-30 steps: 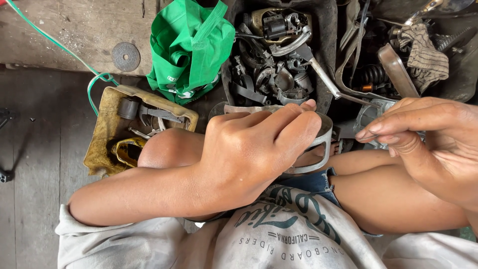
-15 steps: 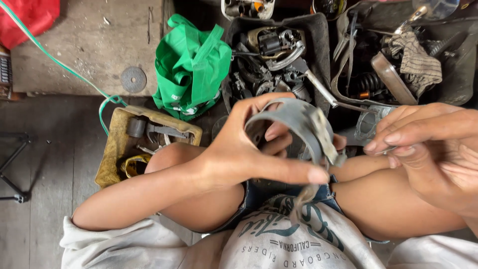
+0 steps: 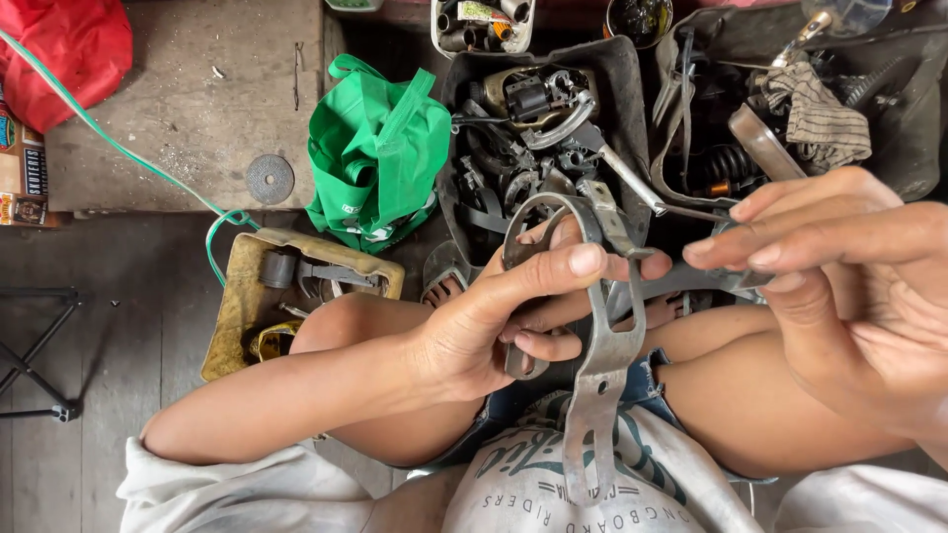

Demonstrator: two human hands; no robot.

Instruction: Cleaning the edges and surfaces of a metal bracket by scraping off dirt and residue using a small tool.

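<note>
Both hands [image 3: 494, 321] [image 3: 849, 286] on metal clamp [image 3: 602, 345] — cluttered parts tray [image 3: 632, 74] beyond.

Bag [image 3: 380, 148] between slab [image 3: 188, 99] and parts tray [image 3: 632, 69]; metal bracket [image 3: 597, 326] in left hand [image 3: 494, 326], over lap.

Counted, with places given from the green bag [image 3: 380, 148]:

- Hands: two. Left [image 3: 494, 321] below-right of bag, right [image 3: 849, 286] far right.
- Metal bracket [image 3: 592, 326]: one, gripped by left hand.
- Green bags: one.
- Red bags [image 3: 69, 54]: one, far left, at top.
- Round discs [image 3: 270, 179]: one, just left of bag.
- Green hose [image 3: 118, 148]: one, left of bag.
- Yellow trays [image 3: 237, 306]: one, below-left of bag.
- Black trays of parts [image 3: 622, 79]: one, just right of bag.
- Striped rags [image 3: 818, 114]: one, far right.
- Loose parts in trays: too tangled to count.
</note>
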